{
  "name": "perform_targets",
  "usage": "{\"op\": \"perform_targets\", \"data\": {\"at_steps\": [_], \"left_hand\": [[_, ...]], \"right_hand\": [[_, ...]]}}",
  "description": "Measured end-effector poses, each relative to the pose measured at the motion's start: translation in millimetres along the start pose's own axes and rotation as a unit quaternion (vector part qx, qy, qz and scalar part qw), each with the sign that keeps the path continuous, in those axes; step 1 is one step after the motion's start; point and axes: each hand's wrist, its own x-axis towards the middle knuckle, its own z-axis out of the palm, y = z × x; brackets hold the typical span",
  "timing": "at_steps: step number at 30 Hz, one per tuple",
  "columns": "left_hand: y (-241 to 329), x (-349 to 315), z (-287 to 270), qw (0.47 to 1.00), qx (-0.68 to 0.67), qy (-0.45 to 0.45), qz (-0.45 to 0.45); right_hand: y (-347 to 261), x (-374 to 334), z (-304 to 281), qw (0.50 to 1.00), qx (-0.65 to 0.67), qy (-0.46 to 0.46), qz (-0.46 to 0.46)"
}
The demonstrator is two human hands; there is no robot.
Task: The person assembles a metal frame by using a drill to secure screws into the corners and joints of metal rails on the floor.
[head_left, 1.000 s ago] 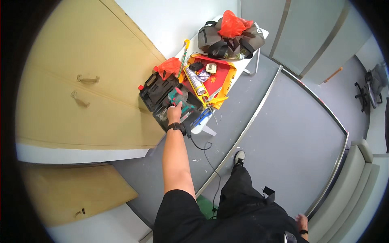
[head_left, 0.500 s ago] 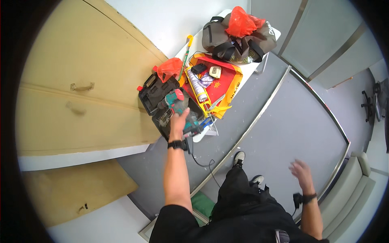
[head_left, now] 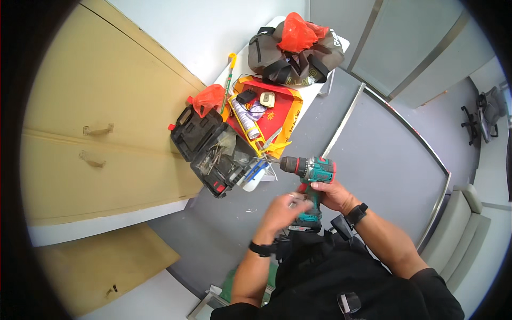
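Note:
A green, black and red cordless drill (head_left: pixel 319 170) is held in front of my body, its chuck pointing left. A thin bit (head_left: pixel 269 160) appears to extend from the chuck toward the table. My right hand (head_left: pixel 336 196) is wrapped round the upper part of the drill's handle. Beside the lower handle, just above the battery, is my left hand (head_left: pixel 281 215); motion smears its fingers, so I cannot tell whether they touch the drill. The black tool case (head_left: pixel 194 133) lies open at the table's near end, with loose bits and a clear bag inside.
On the white table (head_left: pixel 242 60) are a brown duffel bag (head_left: pixel 266 52), red plastic bags (head_left: pixel 209 100) and a red-and-yellow bag (head_left: pixel 285 109) with tools on it. A metal frame (head_left: pixel 341 125) lies on the floor. Tan cabinets (head_left: pixel 112 69) stand left, a pale sofa (head_left: pixel 464 234) right.
The drill has come out of the case area toward my body and passed from my left hand to my right. My right hand has moved left from over the floor frame to the handle.

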Motion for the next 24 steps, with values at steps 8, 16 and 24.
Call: {"op": "perform_targets", "data": {"at_steps": [8, 16, 24], "left_hand": [[-30, 51, -75, 0.876, -0.413, 0.182, 0.169], [-101, 117, -204, 0.856, -0.353, 0.374, 0.048], [-164, 175, -291, 0.842, 0.200, 0.489, -0.111]], "right_hand": [[-14, 4, 0, 0.999, 0.032, -0.016, 0.027], [-35, -27, -26, 0.995, 0.035, 0.072, -0.054], [-56, -118, -155, 0.971, 0.188, 0.129, -0.066]]}}
